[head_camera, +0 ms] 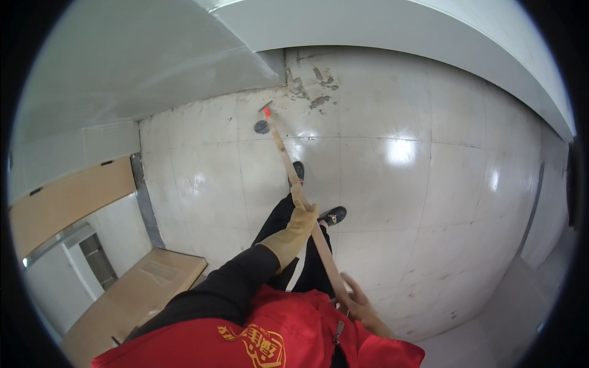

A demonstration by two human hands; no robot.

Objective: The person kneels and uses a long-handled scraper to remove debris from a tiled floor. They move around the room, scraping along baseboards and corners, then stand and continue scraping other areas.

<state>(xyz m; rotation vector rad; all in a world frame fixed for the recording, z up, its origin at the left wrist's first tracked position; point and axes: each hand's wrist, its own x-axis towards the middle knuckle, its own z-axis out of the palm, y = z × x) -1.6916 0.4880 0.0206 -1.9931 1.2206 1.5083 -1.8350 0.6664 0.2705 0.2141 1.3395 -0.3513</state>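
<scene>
A long-handled floor scraper (325, 250) with a pale wooden pole slants across the middle of the view. Its red socket and thin dark blade (266, 108) meet the tiled floor near the far wall. My left hand (299, 227), in a yellowish rubber glove, grips the pole midway. Bare and slightly blurred, my right hand (354, 296) is around the pole's upper end, close to my red vest (294, 331). Just below the blade lies a round, dark floor drain (262, 127). Grey patches of stuck residue (320, 101) mark the tiles right of the blade.
My black shoes (333, 215) stand on glossy tiles beside the pole. Pale walls (138, 55) rise at the far left, with a projecting corner (271, 64). On the left are an open wooden door (138, 280), a grey threshold strip (147, 202) and another wooden door panel (73, 193).
</scene>
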